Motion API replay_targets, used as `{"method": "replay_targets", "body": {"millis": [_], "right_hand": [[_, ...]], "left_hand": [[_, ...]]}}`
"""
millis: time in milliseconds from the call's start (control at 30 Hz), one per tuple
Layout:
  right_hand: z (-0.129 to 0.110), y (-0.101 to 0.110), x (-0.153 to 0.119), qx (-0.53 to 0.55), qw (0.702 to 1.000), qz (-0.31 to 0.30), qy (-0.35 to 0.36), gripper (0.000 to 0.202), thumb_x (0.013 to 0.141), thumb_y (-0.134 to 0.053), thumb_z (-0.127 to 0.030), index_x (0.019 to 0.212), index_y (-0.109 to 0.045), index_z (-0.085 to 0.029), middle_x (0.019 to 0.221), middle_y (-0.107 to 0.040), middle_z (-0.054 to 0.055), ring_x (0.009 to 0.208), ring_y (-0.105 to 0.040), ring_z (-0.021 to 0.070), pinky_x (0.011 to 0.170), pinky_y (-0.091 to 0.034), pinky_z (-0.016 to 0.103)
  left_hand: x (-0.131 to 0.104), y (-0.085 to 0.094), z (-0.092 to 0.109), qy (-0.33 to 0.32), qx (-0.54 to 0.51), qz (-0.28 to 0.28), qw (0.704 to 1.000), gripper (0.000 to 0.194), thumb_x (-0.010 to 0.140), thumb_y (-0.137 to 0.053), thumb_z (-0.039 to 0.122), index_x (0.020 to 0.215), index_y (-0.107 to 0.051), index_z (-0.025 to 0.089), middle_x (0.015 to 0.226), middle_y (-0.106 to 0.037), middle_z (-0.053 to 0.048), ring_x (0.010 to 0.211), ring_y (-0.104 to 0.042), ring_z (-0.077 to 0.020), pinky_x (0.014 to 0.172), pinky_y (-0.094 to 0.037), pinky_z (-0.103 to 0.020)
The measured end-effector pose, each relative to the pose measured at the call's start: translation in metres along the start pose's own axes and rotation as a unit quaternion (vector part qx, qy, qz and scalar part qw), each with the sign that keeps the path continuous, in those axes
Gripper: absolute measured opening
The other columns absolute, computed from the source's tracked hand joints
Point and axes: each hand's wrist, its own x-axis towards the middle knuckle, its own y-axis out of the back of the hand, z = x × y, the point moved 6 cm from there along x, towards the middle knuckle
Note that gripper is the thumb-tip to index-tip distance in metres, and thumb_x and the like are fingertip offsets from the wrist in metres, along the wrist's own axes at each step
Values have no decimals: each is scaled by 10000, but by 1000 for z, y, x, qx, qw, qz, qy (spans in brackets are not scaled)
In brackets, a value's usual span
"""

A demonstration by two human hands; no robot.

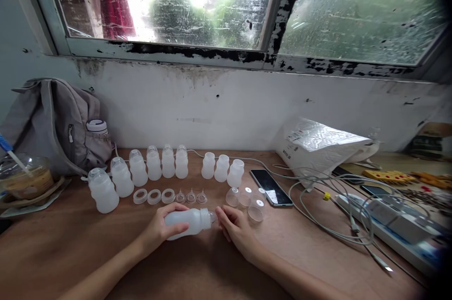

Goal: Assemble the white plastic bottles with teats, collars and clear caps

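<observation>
Bottle (190, 223) tilted nearly flat above the table (183, 271), well out from the back edge; left hand (162, 228) wrapped round its body, right hand (236, 225) nearly closed, pinching clear teat (212, 217) at its mouth. Beyond, three rings (154, 202); toward the back edge, standing bottles (154, 166).

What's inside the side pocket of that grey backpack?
A white-lidded bottle pokes out of the top. The pocket covers its lower part, so anything else inside is hidden.
</observation>
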Motion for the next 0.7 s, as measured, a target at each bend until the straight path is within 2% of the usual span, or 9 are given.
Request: {"method": "replay_targets", "body": {"millis": [67,133,167,267,367,433,500,600,700], "right_hand": [[-8,-1,-2,-2,999,-24,34,297,759,-529,-416,949,-537,-188,733,-540,-3,492,-432,75,423,-319,195],[-16,-4,-4,-39,994,-65,76,510,696,-614,-365,1157,-438,-238,979,-538,41,621,-497,104,500,-391,209],[-19,-5,-6,-71,989,-83,98,567,680,-630,-348,1194,-413,-249,1027,-530,53,661,-507,119,536,-408,222],[-27,-5,-11,-180,966,-91,161,490,689,-613,-336,1149,-479,-233,958,-573,61,713,-516,155,620,-402,260],[-32,-6,-14,-245,949,-91,177,299,673,-616,-377,908,-599,-193,781,-590,46,685,-503,164,621,-356,264],[-30,-7,-14,-221,963,-104,118,260,711,-560,-428,669,-584,-173,605,-536,13,561,-455,125,539,-313,245],[-22,-8,-13,-133,985,-111,-2,378,768,-464,-471,535,-490,-174,470,-442,-23,453,-379,91,465,-262,232],[-8,-13,-19,23,981,-96,-166,381,749,-465,-509,550,-407,-189,404,-380,-61,397,-331,75,420,-223,218],[-4,-16,-24,103,967,-83,-220,334,699,-540,-482,607,-409,-189,412,-399,-73,385,-322,66,400,-187,204]], "left_hand": [[0,1,1,0,-5,4,1000,342,642,-599,399,888,-584,161,829,-602,-30,745,-547,-179,645,-433,-247],[0,1,1,-1,-10,0,1000,339,643,-598,403,875,-585,157,827,-603,-32,755,-549,-185,651,-432,-249],[0,0,1,2,-16,-6,1000,346,638,-603,407,875,-585,155,828,-605,-34,756,-551,-188,648,-432,-249],[-1,-7,-3,33,-50,-37,998,395,617,-622,421,899,-575,149,808,-613,-34,726,-560,-182,610,-435,-242],[-3,-14,-4,48,-60,-67,995,424,591,-651,414,909,-557,150,802,-613,-24,702,-559,-165,597,-439,-239],[-5,-17,1,19,-24,-69,997,420,584,-666,396,906,-539,158,830,-603,-24,693,-555,-156,591,-445,-239],[-10,-16,11,-49,54,-42,997,403,595,-665,380,914,-534,172,855,-583,-33,704,-549,-158,601,-455,-253],[-22,-13,31,-183,178,18,967,346,648,-628,348,946,-549,192,863,-555,-59,745,-540,-174,671,-467,-293],[-35,-14,39,-258,237,12,936,318,700,-587,312,996,-552,203,878,-562,-86,787,-546,-189,722,-474,-312]]}}
